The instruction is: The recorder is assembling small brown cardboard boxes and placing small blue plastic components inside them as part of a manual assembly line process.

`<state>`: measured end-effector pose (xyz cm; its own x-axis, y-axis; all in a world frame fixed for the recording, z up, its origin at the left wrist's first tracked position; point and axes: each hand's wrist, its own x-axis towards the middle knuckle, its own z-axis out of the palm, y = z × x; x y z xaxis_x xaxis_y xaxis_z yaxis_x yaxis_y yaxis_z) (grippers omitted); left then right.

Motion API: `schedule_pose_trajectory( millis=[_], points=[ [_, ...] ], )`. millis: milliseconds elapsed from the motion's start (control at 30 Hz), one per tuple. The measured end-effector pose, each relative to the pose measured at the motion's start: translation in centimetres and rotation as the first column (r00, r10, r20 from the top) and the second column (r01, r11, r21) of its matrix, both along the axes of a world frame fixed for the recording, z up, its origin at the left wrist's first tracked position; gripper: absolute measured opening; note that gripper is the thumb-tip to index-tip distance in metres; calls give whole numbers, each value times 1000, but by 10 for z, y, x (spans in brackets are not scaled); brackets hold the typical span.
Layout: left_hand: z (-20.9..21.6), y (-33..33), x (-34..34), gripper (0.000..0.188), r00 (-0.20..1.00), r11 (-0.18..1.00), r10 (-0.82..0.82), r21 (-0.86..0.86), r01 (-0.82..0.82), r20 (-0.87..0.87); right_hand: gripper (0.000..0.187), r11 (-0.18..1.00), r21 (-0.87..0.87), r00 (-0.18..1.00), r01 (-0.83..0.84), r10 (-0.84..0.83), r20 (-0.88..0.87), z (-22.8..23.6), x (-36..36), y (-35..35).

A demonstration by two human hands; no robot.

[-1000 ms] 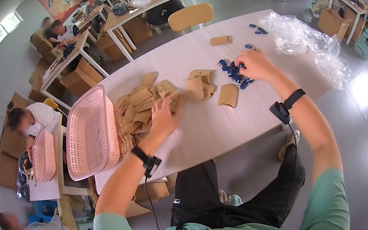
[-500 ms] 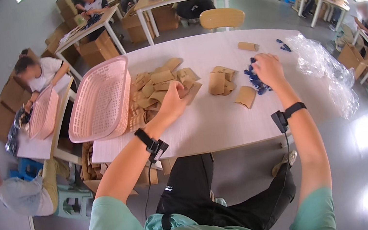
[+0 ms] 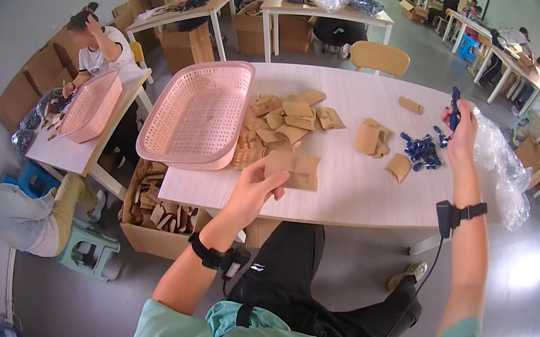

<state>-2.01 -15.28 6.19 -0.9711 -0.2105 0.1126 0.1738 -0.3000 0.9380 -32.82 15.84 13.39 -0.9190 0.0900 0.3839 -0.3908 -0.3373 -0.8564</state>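
Note:
My left hand pinches a flat brown kraft-paper pillow box over the near edge of the table. Between the raised fingers of my right hand is a dark blue item, long and narrow; its exact kind is too small to make out. Left of that hand lies a pile of similar small dark blue pieces. Several kraft pillow boxes are heaped beyond my left hand. A smaller group of pillow boxes lies mid-table, with single ones near the blue pile.
A pink plastic basket stands on the table's left end. Crumpled clear plastic hangs over the right end. On the floor at left, a carton holds brown pieces. A wooden chair stands across the table; other people sit at tables around.
My left hand has drawn a pillow box from the heap toward me. My right hand has lifted from the blue pile with a dark blue item. The view has turned left.

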Motion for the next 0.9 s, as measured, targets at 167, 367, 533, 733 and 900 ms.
schedule_pose_trajectory(
  millis=[167,367,533,733,900],
  points=[
    [-12,3,30,32,996,988,94,120,-93,5,32,956,73,957,-285,279,77,15,87,-10],
    [6,15,62,43,980,965,-16,255,68,-199,30,851,7,812,-524,497,306,20,196,-25],
    [-2,23,87,35,969,852,-143,472,225,-203,29,733,-49,683,-678,654,323,7,271,-44],
    [-2,34,99,30,961,941,-201,234,243,-191,25,663,350,746,-662,632,213,2,326,-57],
    [21,55,107,24,951,973,-190,-174,150,-244,21,604,453,741,-655,630,231,-2,345,-50]
  ],
)
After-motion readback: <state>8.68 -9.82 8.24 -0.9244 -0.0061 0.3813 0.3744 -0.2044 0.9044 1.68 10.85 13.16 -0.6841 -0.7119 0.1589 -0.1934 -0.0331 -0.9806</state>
